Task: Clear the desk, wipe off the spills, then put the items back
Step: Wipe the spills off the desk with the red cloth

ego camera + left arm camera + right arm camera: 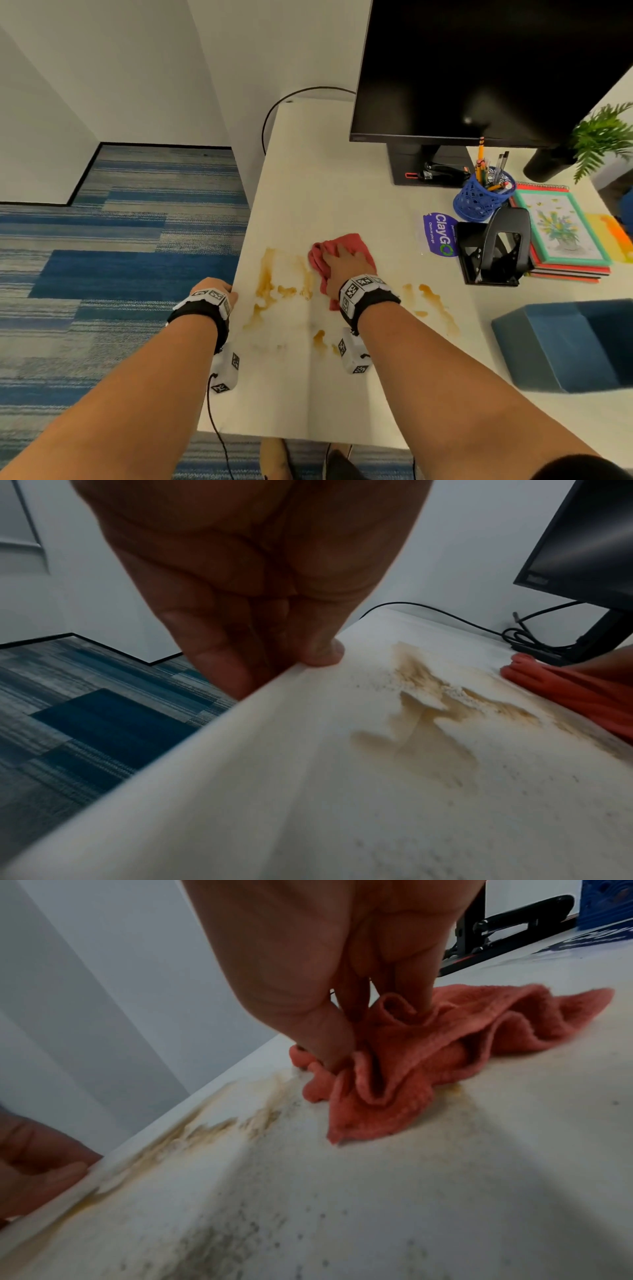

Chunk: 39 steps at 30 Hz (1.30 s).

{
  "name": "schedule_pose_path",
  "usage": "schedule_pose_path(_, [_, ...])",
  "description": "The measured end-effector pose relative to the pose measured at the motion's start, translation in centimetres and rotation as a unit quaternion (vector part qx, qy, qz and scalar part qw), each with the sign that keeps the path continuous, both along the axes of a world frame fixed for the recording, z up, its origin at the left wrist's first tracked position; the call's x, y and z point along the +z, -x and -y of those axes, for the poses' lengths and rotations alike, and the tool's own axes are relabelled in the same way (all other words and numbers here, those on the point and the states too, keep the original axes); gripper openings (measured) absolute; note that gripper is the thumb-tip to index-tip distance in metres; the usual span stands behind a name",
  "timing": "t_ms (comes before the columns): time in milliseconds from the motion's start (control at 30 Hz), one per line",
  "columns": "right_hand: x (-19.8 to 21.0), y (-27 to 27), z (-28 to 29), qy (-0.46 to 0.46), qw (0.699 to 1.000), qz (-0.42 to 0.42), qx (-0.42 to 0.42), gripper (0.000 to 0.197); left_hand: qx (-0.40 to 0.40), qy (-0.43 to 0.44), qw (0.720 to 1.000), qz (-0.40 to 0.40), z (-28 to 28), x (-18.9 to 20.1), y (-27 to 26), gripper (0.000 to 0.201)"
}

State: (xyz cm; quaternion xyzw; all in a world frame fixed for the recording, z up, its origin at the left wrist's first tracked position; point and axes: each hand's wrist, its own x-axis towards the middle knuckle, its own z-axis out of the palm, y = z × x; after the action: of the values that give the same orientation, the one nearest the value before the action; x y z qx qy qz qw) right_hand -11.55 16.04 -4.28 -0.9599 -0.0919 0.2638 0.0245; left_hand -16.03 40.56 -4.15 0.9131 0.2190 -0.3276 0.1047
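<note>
Nearest the person, the white table carries brown spills: a small blot near the front, a long streaky patch toward the left edge, and a thinner trail off to the right.

The left hand sits at the table's left edge. The left wrist view shows its thumb on top of the edge and its fingers curled below, so it grips the edge and steadies the person; it holds nothing else.

Just beyond the spills, the right hand lies on a red cloth. From above the fingers look spread flat on it. From the right wrist view they dig into bunched folds, so the hand presses and partly gathers the cloth. The cloth lies between the left patch and the right trail, touching the left patch's inner edge.

Farther back and to the right stand a hole punch, a blue pen cup, a stack of notebooks, a purple sticker and a monitor.

Most of the spill is not yet wiped. The likely trouble is smearing: a bunched cloth touches little surface and may drag liquid sideways, perhaps over the left edge onto the carpet. A wide stroke to the right could also bump the hole punch or wet the notebooks.
</note>
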Motion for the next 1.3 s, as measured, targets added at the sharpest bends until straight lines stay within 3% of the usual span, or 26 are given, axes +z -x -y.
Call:
schedule_pose_path(133, [-0.6, 1.0, 0.9, 0.002, 1.0, -0.012, -0.02, 0.065, -0.019, -0.005, 1.0, 0.001, -0.1, 0.0, -0.1, 0.029])
schedule_pose_path(367, [-1.2, -1.6, -0.1, -0.003, 0.99, -0.047, -0.136, 0.08, -0.015, 0.012, 1.0, 0.021, -0.6, -1.0, 0.1, 0.027])
schedule_pose_path(500, [-1.1, -1.9, -3.7, -0.02, 0.999, -0.031, -0.028, 0.066, -0.006, 0.018, 0.999, 0.036, -0.6, -1.4, 0.2, 0.025])
schedule_pose_path(600, [-1.5, 0.5, -6.4, -0.046, 0.995, -0.026, 0.09, 0.067, -0.005, 0.02, 0.999, 0.033, -0.8, -1.4, 0.1, 0.025])
schedule_pose_path(667, [-1.5, 1.6, -6.4, -0.064, 0.991, -0.032, 0.114, 0.066, -0.003, 0.021, 0.999, 0.033, -0.7, -1.4, 0.0, 0.025])
schedule_pose_path(767, [-1.6, 1.1, -3.2, -0.065, 0.996, -0.044, 0.052, 0.071, -0.005, 0.019, 0.999, 0.031, -0.7, -1.2, -0.1, 0.024])
schedule_pose_path(867, [-1.3, -0.3, -0.1, -0.025, 0.995, -0.038, -0.089, 0.08, -0.004, 0.022, 0.999, 0.034, -0.7, -1.3, -0.1, 0.024])
schedule_pose_path(967, [-1.6, -2.0, -0.9, 0.001, 0.985, -0.05, -0.164, 0.088, -0.003, 0.026, 0.999, 0.036, -0.9, -1.3, 0.1, 0.024])
schedule_pose_path(1067, [-1.9, -1.6, -4.6, -0.01, 0.998, -0.042, -0.044, 0.082, -0.004, 0.03, 0.999, 0.04, -1.0, -1.3, 0.1, 0.024])
schedule_pose_path(1167, [-2.0, 0.9, -7.5, -0.048, 0.991, -0.059, 0.11, 0.069, -0.001, 0.035, 0.999, 0.036, -1.1, -1.3, 0.1, 0.025])
schedule_pose_path(1233, [-1.9, 1.3, -7.3, -0.051, 0.986, -0.071, 0.14, 0.068, 0.004, 0.039, 0.998, 0.038, -1.1, -1.2, 0.0, 0.025])
schedule_pose_path(1300, [-1.8, 0.7, -5.4, -0.061, 0.991, -0.069, 0.099, 0.069, 0.005, 0.037, 0.999, 0.036, -1.1, -1.2, -0.1, 0.024])
